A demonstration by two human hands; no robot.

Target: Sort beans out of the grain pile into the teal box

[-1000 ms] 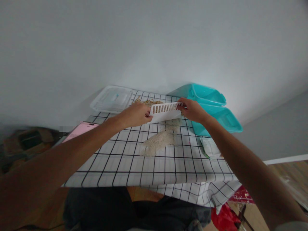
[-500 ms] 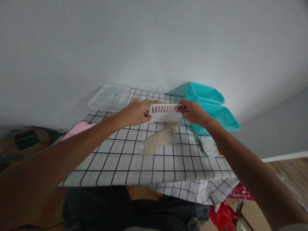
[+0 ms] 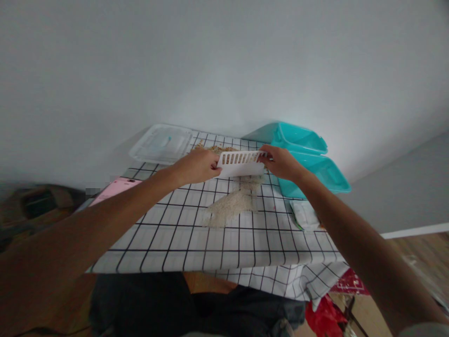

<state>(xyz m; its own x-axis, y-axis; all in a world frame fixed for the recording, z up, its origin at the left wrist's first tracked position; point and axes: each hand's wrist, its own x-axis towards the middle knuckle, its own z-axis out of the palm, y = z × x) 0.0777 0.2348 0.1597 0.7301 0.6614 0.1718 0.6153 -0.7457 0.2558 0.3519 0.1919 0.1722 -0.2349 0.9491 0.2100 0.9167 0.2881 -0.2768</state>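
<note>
Mid-frame, I see the left hand (image 3: 200, 167) and right hand (image 3: 279, 163) gripping opposite ends of the tray (image 3: 242, 171), presumably to steady it, at the upper edge of the grit (image 3: 229, 206).

A white plastic slotted tray (image 3: 242, 171), gripped at both ends, stretches lengthwise from left to right, its row of narrow upright slots along the top and a plain, solid face below (whether its lower edge touches anything is hard to tell). Just below and nearer, pale fine grains (image 3: 232, 206) lie in a thin, uneven streak on the checked cloth (image 3: 175, 236), reaching toward the near left. Beyond the tray, partly hidden by it, golden-brown coarse bits (image 3: 224, 149) lie loosely scattered.
</note>
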